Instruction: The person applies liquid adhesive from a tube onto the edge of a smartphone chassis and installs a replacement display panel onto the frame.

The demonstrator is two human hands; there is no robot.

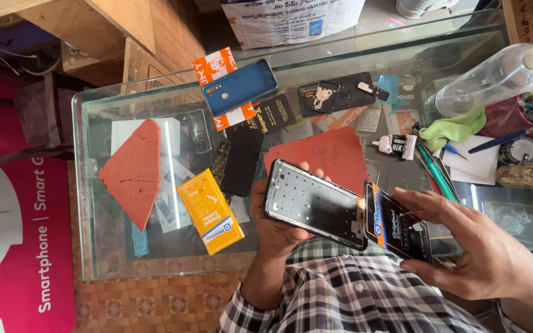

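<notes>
Glass tops the counter, a display case whose lower shelf shows small boxes and phones through the pane. On the glass lie two reddish foam pads, a kite-shaped one at the left and a larger one near the middle. A yellow box sits near the front edge, a blue phone back cover lies farther off, and a black phone frame rests beyond the middle pad. At the far right stand a clear spray bottle, a green cloth and a small glue tube.

The left hand is closed around a phone frame, gripping it from beneath above the counter's near edge. Just right of it, touching its end, the right hand pinches a dark display packet between thumb and fingers.
</notes>
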